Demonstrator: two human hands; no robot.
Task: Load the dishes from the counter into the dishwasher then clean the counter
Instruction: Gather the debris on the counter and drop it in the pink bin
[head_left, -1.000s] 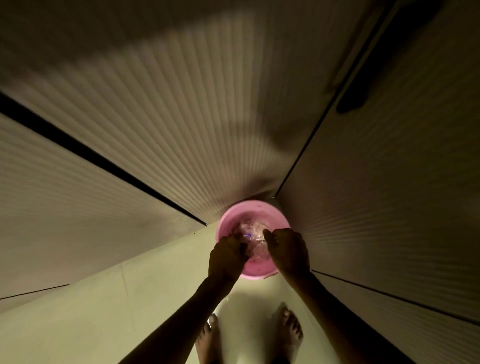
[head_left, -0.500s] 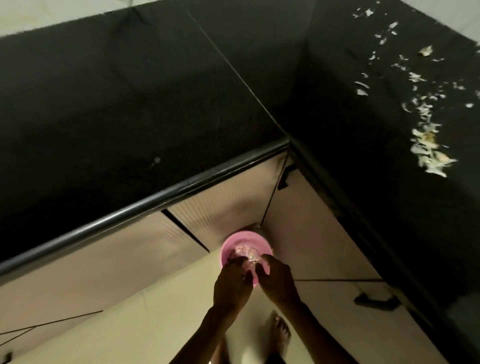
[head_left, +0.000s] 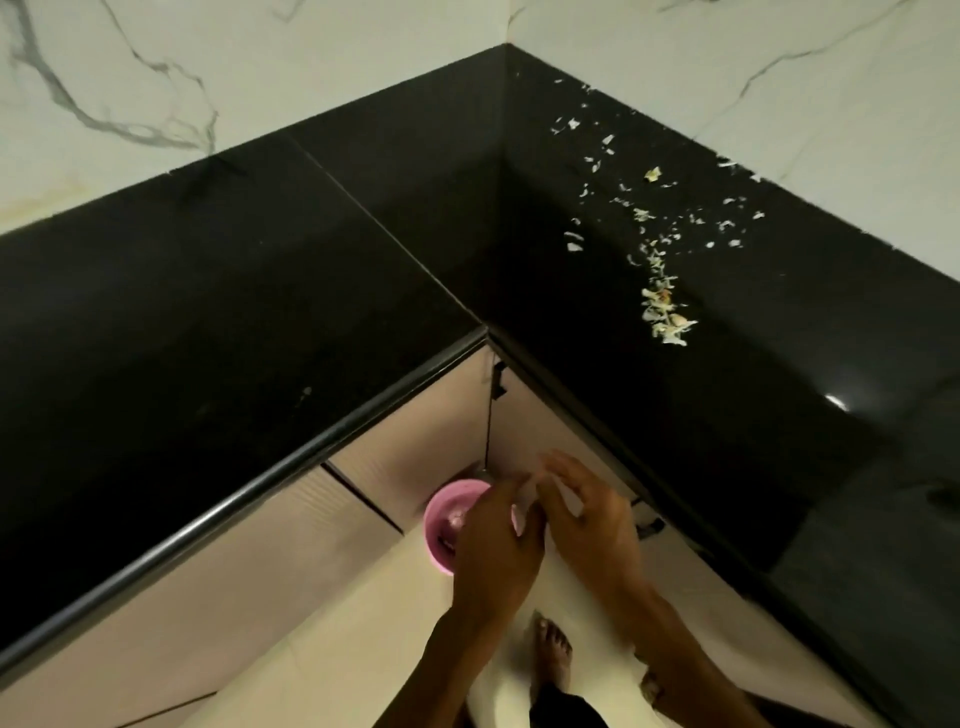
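The black L-shaped counter (head_left: 311, 291) fills the view, and pale food scraps (head_left: 662, 312) lie scattered on its right wing. A pink bin (head_left: 441, 512) with scraps inside stands on the floor in the corner below. My left hand (head_left: 493, 551) is above the bin's right side, its fingers curled round a small whitish piece (head_left: 525, 493). Beside it, my right hand (head_left: 592, 519) has loosely spread fingers, and its fingertips meet that piece. No dishes or dishwasher are in view.
Beige ribbed cabinet fronts (head_left: 415, 431) with dark handles run under both counter wings. White marble wall (head_left: 156, 78) backs the counter. A bare foot (head_left: 553, 649) stands on the pale floor just behind the bin.
The view has tilted up from the bin to the counter. Both hands have risen out of the bin and now sit higher, still together.
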